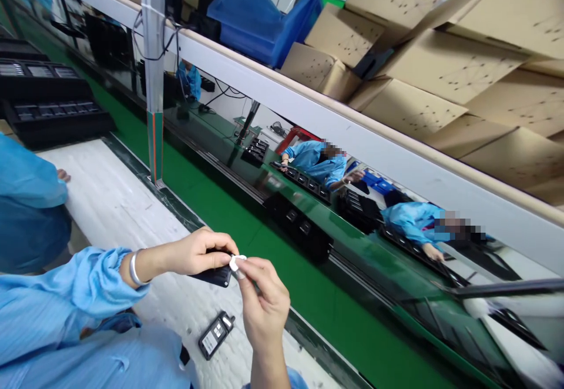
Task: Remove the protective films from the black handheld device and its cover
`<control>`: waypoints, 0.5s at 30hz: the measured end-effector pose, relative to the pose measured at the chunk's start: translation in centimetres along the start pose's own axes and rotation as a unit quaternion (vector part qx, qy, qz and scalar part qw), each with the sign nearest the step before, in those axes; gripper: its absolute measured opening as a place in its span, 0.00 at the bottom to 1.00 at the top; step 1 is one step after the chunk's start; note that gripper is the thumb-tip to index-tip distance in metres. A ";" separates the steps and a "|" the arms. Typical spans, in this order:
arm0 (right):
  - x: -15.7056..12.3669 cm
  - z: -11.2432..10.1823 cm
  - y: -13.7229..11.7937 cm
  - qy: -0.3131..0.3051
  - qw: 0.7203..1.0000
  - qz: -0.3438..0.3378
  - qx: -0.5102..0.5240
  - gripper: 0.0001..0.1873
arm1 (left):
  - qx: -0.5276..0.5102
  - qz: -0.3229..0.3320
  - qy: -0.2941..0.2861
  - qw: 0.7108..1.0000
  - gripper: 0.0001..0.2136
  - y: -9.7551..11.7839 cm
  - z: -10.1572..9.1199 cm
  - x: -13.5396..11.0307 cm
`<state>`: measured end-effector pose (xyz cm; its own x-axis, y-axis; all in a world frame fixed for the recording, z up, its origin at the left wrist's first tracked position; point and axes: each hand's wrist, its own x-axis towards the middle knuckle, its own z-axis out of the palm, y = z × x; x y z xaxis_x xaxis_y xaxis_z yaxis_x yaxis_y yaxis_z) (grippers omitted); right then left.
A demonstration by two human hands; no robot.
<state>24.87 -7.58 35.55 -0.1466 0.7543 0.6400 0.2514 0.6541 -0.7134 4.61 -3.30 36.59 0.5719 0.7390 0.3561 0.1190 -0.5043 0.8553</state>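
Note:
My left hand [200, 252] is closed around a black handheld device [217, 275], most of which its fingers hide. My right hand [267, 298] pinches a small crumpled white piece [237, 262], perhaps cloth or tissue. The white piece touches the device's end near my left thumb. Below the hands, on the white worktop [165, 295], lies a black handset [215, 335] with a short stub at one end and a pale label, resembling a two-way radio.
A green conveyor belt [207, 218] runs beyond the worktop, carrying a black tray [299, 224]. A metal post [154, 83] stands at its near edge. Another person's blue sleeve [30, 171] is at left, near stacked black trays [57, 116]. Cardboard boxes [440, 66] fill the upper shelf.

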 end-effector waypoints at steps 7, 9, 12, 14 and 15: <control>-4.5 1.2 -1.5 -0.054 0.996 -0.067 -0.036 0.17 | -0.012 -0.022 0.027 0.999 0.12 -1.0 0.0 -0.6; -5.3 0.7 -1.5 -0.079 0.995 -0.054 -0.010 0.15 | -0.019 -0.033 0.032 0.999 0.12 -1.1 -0.1 -0.7; -4.8 -0.2 -1.0 -0.005 1.000 0.028 0.002 0.13 | 0.015 -0.024 0.011 1.000 0.11 -0.8 0.1 -0.5; -3.7 -0.5 -0.7 0.041 0.998 0.047 -0.007 0.12 | 0.023 -0.012 -0.008 1.000 0.11 -0.3 0.5 -0.3; -3.1 -0.6 -0.6 0.048 0.998 0.041 -0.007 0.12 | 0.017 -0.007 -0.015 1.000 0.11 -0.1 0.7 -0.3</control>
<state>25.71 -10.31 34.14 -0.0337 0.7956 0.6049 0.2716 0.5898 -0.7605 4.99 -3.76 36.20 0.5936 0.7333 0.3317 0.1548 -0.5084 0.8471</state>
